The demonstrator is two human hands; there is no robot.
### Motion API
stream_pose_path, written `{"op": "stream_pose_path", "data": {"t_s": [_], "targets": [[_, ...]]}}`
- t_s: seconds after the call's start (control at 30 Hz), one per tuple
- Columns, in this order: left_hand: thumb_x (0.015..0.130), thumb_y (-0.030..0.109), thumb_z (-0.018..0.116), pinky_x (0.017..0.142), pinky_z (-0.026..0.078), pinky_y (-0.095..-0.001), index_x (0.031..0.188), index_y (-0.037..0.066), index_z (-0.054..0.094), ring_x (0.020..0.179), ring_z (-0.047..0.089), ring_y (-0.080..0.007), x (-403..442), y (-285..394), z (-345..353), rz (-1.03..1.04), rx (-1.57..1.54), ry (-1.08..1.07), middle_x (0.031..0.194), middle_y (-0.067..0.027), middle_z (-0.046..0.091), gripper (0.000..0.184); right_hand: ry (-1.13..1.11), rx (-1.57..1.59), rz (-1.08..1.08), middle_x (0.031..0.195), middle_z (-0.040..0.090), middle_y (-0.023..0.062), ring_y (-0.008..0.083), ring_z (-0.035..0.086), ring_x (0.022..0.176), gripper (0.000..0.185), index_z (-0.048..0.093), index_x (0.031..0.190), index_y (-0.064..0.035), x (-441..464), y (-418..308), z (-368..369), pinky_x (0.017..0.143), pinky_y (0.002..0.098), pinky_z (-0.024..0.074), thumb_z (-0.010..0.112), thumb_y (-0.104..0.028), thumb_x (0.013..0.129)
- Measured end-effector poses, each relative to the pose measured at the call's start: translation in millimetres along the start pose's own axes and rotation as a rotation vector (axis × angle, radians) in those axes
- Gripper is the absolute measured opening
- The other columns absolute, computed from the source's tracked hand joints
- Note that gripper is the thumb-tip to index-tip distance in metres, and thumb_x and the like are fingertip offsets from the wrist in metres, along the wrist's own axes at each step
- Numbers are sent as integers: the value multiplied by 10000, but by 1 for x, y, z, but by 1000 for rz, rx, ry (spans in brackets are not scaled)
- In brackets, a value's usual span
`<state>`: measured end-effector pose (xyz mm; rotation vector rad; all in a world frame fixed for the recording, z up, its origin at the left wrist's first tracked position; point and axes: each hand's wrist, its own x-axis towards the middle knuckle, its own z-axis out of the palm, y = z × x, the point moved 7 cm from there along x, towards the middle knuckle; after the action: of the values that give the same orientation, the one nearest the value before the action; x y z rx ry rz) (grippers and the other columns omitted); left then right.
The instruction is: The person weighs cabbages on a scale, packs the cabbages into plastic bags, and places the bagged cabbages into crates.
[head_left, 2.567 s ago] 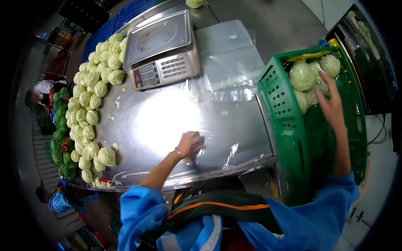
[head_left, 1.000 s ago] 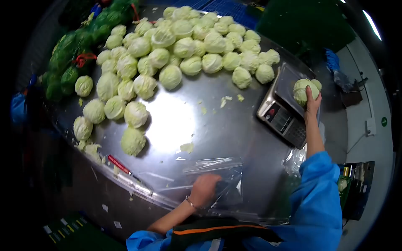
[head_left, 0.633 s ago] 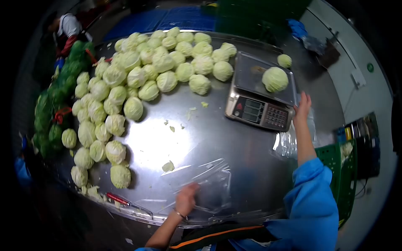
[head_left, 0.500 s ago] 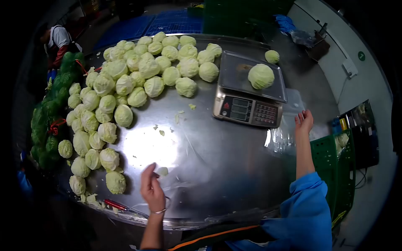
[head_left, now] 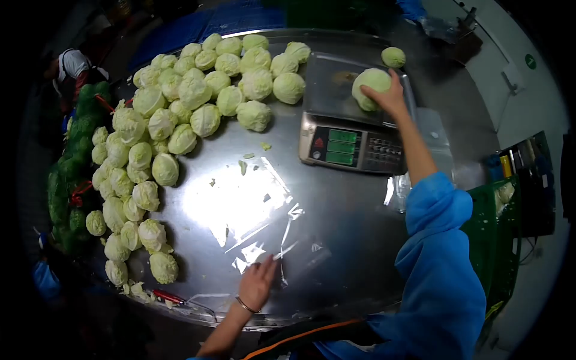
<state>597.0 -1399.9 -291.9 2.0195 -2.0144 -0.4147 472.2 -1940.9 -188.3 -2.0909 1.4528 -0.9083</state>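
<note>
My right hand (head_left: 389,96) is wrapped round a pale green cabbage (head_left: 371,84) on the metal pan of a digital scale (head_left: 351,147). The thumb is on its near side, the fingers round its right side. The scale's displays glow green. My left hand (head_left: 257,285), with a bracelet at the wrist, lies low over the steel table (head_left: 336,240). Its fingers are stretched out at a clear plastic bag (head_left: 309,258), touching or just above it; the thumb is hidden.
Many cabbages (head_left: 162,123) cover the left and back of the table. A red-handled tool (head_left: 169,296) lies at the front edge. One small cabbage (head_left: 393,57) sits behind the scale. Green net sacks (head_left: 81,144) stand left, a green crate (head_left: 489,240) right. A person (head_left: 75,69) bends at far left.
My right hand has moved up and forward from beside the scale onto the cabbage. My left hand has shifted right and down to the plastic. The scale's displays have lit up green.
</note>
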Motion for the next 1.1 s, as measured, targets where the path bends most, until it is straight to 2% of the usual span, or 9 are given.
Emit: {"op": "stream_pose_path", "data": {"t_s": [0.17, 0.3, 0.43, 0.6, 0.7, 0.8, 0.93, 1.03, 1.1], "targets": [[695, 19, 515, 753, 443, -341, 1192, 20, 539, 858, 518, -245, -33, 5, 33, -72, -168, 9, 1279, -74, 497, 497, -184, 571, 260, 1140, 543, 115, 226, 581, 990, 696, 412, 1257, -56, -7, 10, 2, 804, 355, 504, 763, -272, 696], [697, 20, 524, 762, 440, -313, 1224, 31, 509, 917, 512, -231, -31, 12, 20, -135, -132, 141, 1295, -55, 479, 528, -465, 1223, 279, 1261, 500, 133, 267, 509, 1138, 490, 413, 1284, -53, -110, 17, -16, 944, 415, 440, 565, -243, 859], [703, -52, 507, 878, 437, -353, 1297, 5, 409, 1038, 500, -296, -17, 14, 5, -154, -442, 43, 1302, -97, 446, 605, -917, 1454, 648, 1342, 415, 167, 323, 443, 1204, 822, 355, 1325, -3, -351, -13, 1, 990, 473, 401, 736, -359, 690], [804, 44, 492, 1040, 315, -370, 1367, -9, 272, 1262, 359, -310, -30, 25, -26, -128, -861, 77, 1385, -186, 314, 608, -1073, 1412, 1487, 1318, 404, 167, 308, 446, 1195, 665, 278, 1379, -101, -519, -92, 30, 951, 458, 424, 619, -263, 832], [695, -115, 450, 1038, 338, -354, 1398, -25, 159, 1302, 284, -370, -43, 35, -32, -88, -582, 197, 1464, -198, 146, 765, -935, 1111, 1135, 1323, 368, 177, 336, 394, 1222, 593, 287, 1376, -128, -515, -115, 28, 935, 458, 410, 578, -225, 868], [702, -107, 461, 1035, 341, -351, 1396, -22, 175, 1302, 291, -355, -44, 14, -49, -413, -760, 183, 1471, -182, 142, 756, -1018, 298, 44, 1350, 309, 178, 349, 313, 1257, 608, 286, 1371, -88, -486, -116, 36, 908, 448, 405, 589, -243, 868], [687, -77, 508, 976, 401, -355, 1385, -21, 216, 1267, 364, -317, -50, 15, -74, -189, -635, 456, 1463, -160, 202, 759, -361, -125, -574, 1261, 391, 192, 305, 410, 1150, 574, 420, 1289, -11, -428, -199, 52, 843, 342, 436, 655, -212, 805], [670, -84, 511, 962, 417, -344, 1376, -36, 222, 1248, 390, -313, -62, 12, -81, -186, -509, 370, 1461, -155, 210, 764, -858, 430, 75, 1056, 544, 161, 282, 546, 927, 428, 519, 1185, 10, -431, -116, 133, 780, 315, 453, 640, -158, 810], [664, -89, 503, 949, 426, -344, 1378, -39, 218, 1244, 391, -323, -71, 16, -90, -243, -595, 367, 1470, -155, 181, 771, -724, 275, -229, 921, 584, 124, 241, 573, 802, 324, 556, 1120, 14, -411, -132, 116, 722, 302, 460, 615, -126, 834]]}}
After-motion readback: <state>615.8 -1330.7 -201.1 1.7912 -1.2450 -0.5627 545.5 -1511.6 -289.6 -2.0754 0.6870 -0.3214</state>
